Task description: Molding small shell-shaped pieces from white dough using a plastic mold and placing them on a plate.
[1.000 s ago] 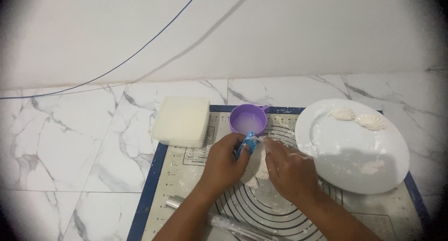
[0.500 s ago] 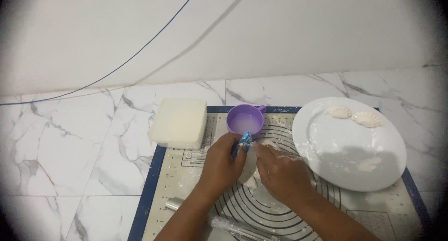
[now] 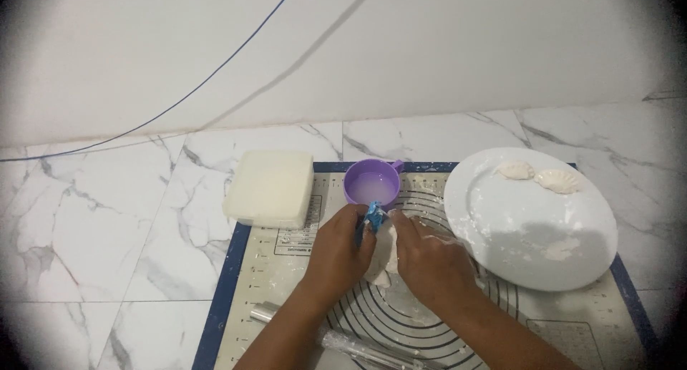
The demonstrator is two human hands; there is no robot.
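Observation:
My left hand (image 3: 338, 254) is closed around a small blue tool (image 3: 373, 217) whose tip pokes out above the fingers. Beside it my right hand (image 3: 431, 260) presses down on a flat piece of white dough (image 3: 381, 258) that lies between both hands on the beige baking mat (image 3: 286, 270). Most of the dough is hidden under the hands. A purple cup (image 3: 372, 182) with pale liquid stands just beyond the fingertips.
A white plate (image 3: 529, 216) at the right carries two shaped dumplings (image 3: 538, 175) near its far rim and a smear of flour. A white lidded box (image 3: 271, 187) sits left of the cup. A clear rolling pin (image 3: 343, 339) lies near my forearms. Marble floor surrounds the mat.
My right hand has slid left, closer to my left hand and over the dough. The view has shifted slightly; the left hand keeps hold of the blue tool.

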